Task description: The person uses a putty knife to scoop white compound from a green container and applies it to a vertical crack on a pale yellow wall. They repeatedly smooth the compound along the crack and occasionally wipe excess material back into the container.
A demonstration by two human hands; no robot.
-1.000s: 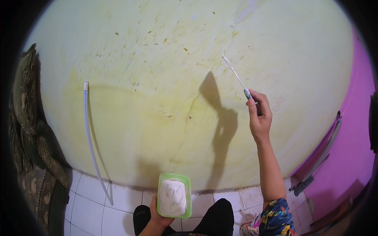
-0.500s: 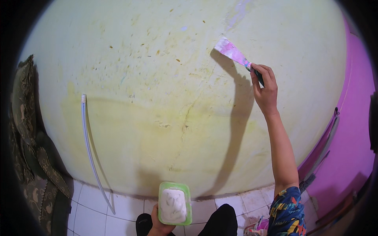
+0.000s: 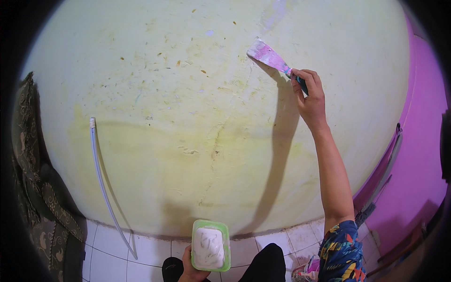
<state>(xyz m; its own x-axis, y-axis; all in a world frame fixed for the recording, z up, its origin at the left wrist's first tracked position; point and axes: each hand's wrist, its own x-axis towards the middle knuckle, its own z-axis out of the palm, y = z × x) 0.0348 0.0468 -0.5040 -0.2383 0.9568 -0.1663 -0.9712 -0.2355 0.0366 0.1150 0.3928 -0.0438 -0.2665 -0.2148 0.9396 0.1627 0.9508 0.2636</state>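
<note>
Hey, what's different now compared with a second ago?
The right hand has moved up along the wall, and its putty knife has turned from edge-on to show its blade's flat face. Nothing was grabbed or released; the left hand still holds the green tub of white paste.

The white-tiled floor [image 3: 152,249] carries a pale, curved tube [image 3: 99,173], its lower end resting toward the floor's left edge.
</note>
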